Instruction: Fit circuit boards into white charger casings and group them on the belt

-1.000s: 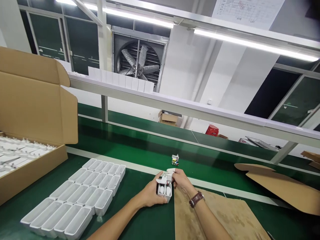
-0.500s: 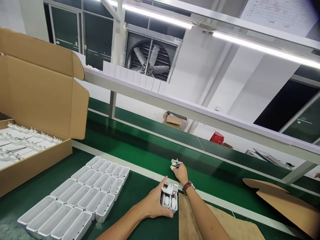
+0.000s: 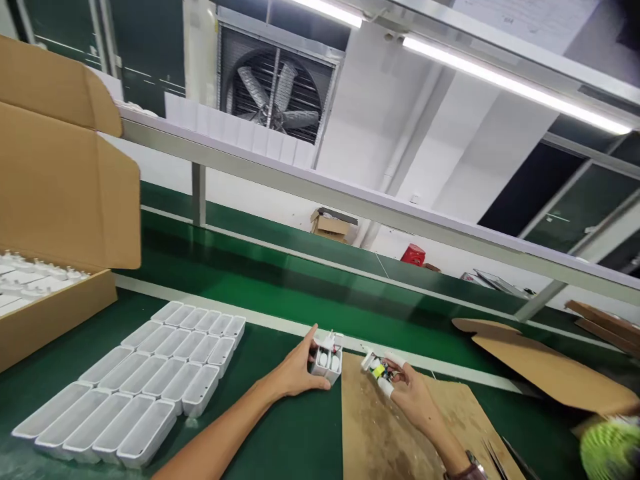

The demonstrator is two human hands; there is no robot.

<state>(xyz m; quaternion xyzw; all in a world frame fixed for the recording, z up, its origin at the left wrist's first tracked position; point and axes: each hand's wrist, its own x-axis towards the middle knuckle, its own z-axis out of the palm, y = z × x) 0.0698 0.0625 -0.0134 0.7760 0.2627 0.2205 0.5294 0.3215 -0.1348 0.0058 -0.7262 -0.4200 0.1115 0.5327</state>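
Left hand [image 3: 295,373] grips the upright white housing [image 3: 326,363] (prongs up); right hand [image 3: 407,393] pinches the circuit board [image 3: 379,371].

Cardboard box [image 3: 55,200] cut off at left edge. Green blurred object [image 3: 610,450] cropped at lower right corner, unidentifiable. Small circuit part [image 3: 379,371] in right hand [image 3: 415,400]: details too small.

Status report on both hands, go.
Left hand grips white housing on the green table. Right hand holds small circuit board above cardboard sheet. Rows of empty white shells lie left, apart.
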